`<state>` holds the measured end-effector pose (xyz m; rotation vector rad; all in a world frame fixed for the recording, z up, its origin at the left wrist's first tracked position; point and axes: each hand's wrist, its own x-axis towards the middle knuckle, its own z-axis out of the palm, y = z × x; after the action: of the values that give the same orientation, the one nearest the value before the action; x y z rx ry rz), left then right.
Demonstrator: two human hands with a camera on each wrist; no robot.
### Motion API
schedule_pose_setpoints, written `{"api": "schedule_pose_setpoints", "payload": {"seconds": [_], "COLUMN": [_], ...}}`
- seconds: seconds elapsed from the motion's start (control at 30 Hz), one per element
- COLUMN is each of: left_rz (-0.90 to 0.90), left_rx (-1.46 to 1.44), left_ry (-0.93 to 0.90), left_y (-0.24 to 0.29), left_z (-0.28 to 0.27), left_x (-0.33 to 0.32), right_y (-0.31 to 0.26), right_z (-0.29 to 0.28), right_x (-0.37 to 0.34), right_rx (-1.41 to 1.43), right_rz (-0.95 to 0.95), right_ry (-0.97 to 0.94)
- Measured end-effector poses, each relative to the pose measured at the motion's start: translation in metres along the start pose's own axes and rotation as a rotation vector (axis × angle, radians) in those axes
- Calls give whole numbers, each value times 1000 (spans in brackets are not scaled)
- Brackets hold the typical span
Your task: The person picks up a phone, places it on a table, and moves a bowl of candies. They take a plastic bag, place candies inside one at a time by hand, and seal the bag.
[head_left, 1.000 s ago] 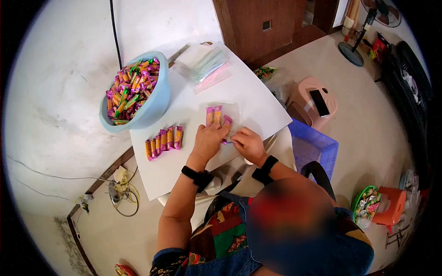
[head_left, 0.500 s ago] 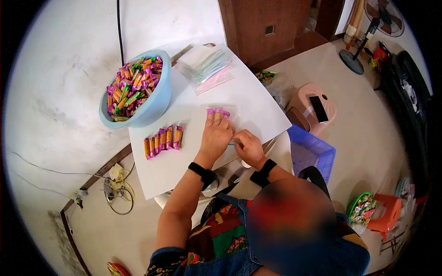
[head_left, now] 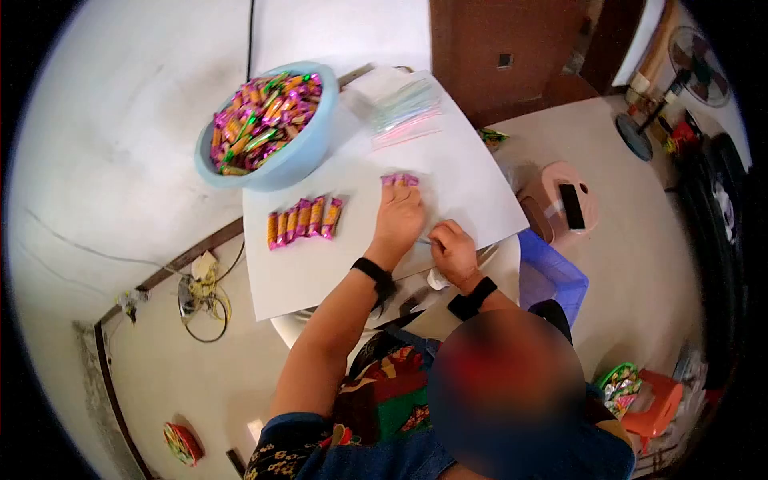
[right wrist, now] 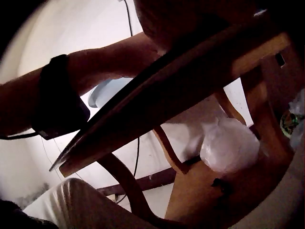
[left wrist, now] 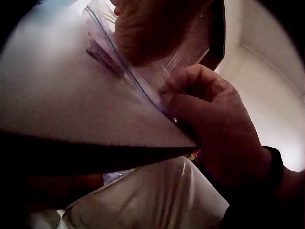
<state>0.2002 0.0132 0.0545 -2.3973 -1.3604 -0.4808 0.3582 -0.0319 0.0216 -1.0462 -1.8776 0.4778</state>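
Several purple-and-orange wrapped snack sticks (head_left: pixel 400 179) lie side by side in a clear zip bag (left wrist: pixel 136 81) on the white table. My left hand (head_left: pixel 400 216) rests over them with its fingers stretched forward, covering most of their length. At the bag's near edge, my right hand (head_left: pixel 454 250) pinches the plastic by the blue zip line, between thumb and curled fingers in the left wrist view. To the left, a row of several matching snack sticks (head_left: pixel 304 219) lies on the tabletop (head_left: pixel 320 272).
A light blue basin (head_left: pixel 308 152) heaped with wrapped snacks stands at the table's back left. Flat zip bags (head_left: pixel 408 114) lie stacked at the back. Right of the table are a pink stool (head_left: pixel 552 192) with a phone and a blue crate (head_left: pixel 564 276).
My left hand has slid forward over the snack sticks, and the slanted one has moved up level with the others. My right hand keeps its pinch at the bag's near edge.
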Motion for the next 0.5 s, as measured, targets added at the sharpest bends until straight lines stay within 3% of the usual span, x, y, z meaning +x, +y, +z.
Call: {"api": "schedule_pose_setpoints", "payload": {"seconds": [0.03,0.07,0.2,0.37,0.47,0.5], "left_rz": [-29,-14,-74,-116,-380,-434], "left_rx": [-16,47,65,-39,-250,-105], "left_ry": [-31,142,124,64,41,31], "left_y": [0,-3,-8,-22,-50,-61], "left_z": [-1,6,2,-29,-49,-48], "left_x": [1,0,-6,-34,-65,-76], "right_y": [-1,-1,-5,0,0,-2], "right_z": [0,-1,2,7,6,5], "right_x": [2,4,13,9,10,10], "right_rx": [-28,-60,-114,6,25,14], "right_rz": [-6,-13,-99,36,126,149], "right_ry": [-42,-78,-73,-36,-44,-46]}}
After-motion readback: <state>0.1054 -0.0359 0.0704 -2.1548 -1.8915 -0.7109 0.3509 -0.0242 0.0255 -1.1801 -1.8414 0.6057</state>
